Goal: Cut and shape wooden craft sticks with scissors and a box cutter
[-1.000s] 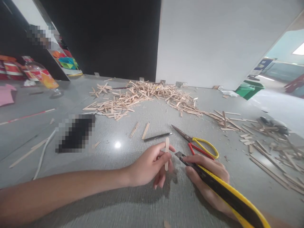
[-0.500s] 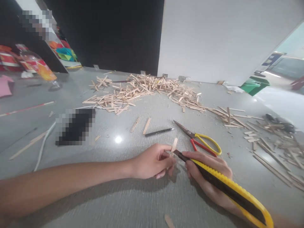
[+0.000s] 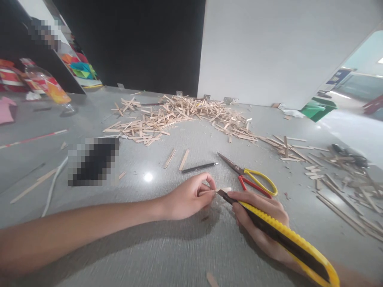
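Note:
Thumb and forefinger of my left hand (image 3: 190,199) are pinched on a short wooden craft stick (image 3: 226,189), whose pale end points right. My right hand (image 3: 261,207) is wrapped around a yellow and black utility knife (image 3: 295,238). The knife's blade tip is right by the stick and my left fingertips; whether it touches the wood I cannot tell. Just beyond my hands lie a black pen (image 3: 200,168) and scissors (image 3: 239,170) with one yellow and one red handle. Two craft sticks (image 3: 184,159) rest left of the pen.
A large heap of craft sticks (image 3: 191,109) spreads across the back, with more scraps (image 3: 341,187) at right. A phone-like dark object (image 3: 95,161) with a white cable (image 3: 54,183) lies left. Farther off are a bottle (image 3: 54,89), a green bin (image 3: 318,108) and a person partly visible.
The craft stick has turned from upright to nearly flat, pointing right. My left fingers have shifted their pinch, and the knife stays beside them.

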The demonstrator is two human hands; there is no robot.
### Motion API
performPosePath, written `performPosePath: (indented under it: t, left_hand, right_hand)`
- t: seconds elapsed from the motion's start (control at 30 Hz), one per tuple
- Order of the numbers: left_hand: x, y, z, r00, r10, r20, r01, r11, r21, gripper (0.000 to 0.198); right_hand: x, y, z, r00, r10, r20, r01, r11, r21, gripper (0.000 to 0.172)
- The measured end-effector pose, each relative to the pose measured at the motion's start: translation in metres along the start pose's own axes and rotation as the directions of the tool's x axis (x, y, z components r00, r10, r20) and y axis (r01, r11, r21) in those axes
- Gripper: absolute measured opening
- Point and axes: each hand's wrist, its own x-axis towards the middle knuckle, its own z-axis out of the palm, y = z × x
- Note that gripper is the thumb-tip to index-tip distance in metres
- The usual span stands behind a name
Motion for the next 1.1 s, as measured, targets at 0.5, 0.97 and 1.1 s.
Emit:
performPosePath:
  t: [0.5, 0.97, 1.1]
  left_hand:
    - [0.001, 0.001, 0.004, 0.998, 0.006, -0.059, -0.016, 0.987, -0.161, 0.037]
    - [0.002, -0.003, 0.006, 0.996, -0.003, 0.091, 0.012, 0.994, -0.109, 0.039]
    - [-0.001, -0.004, 0.005, 0.991, -0.03, 0.129, 0.043, 0.994, -0.096, 0.038]
  right_hand:
    - [-0.004, 0.004, 0.001, 0.999, 0.044, -0.002, -0.044, 0.999, -0.023, 0.021]
    - [-0.005, 0.002, 0.001, 0.997, 0.08, -0.024, -0.079, 0.997, 0.025, 0.018]
    - [-0.004, 0.002, 0.001, 0.995, 0.09, -0.036, -0.09, 0.996, 0.001, 0.016]
